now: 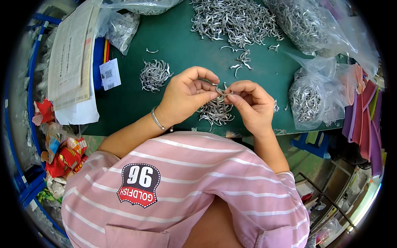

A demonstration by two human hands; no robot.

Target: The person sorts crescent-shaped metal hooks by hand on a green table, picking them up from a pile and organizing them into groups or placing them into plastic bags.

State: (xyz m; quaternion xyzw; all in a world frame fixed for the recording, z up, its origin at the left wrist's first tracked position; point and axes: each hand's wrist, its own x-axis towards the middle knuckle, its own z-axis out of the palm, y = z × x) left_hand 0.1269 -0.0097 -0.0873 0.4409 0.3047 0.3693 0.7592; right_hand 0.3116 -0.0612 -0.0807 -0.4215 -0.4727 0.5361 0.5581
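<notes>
My left hand (187, 94) and my right hand (250, 104) meet over the near edge of a green table (182, 45). Between their fingertips they pinch a small curved silver metal piece (222, 91); each hand grips one end. A silver bracelet (157, 120) circles my left wrist. Right under the hands lies a small heap of the same curved metal pieces (215, 111). Another small heap (154, 74) lies to the left of my left hand.
A large loose pile of metal pieces (233, 18) covers the far middle. Clear plastic bags full of pieces stand at the right (308, 99) and far right (304, 22). Papers (72, 53) lie at the left; snack wrappers (62, 155) sit below them.
</notes>
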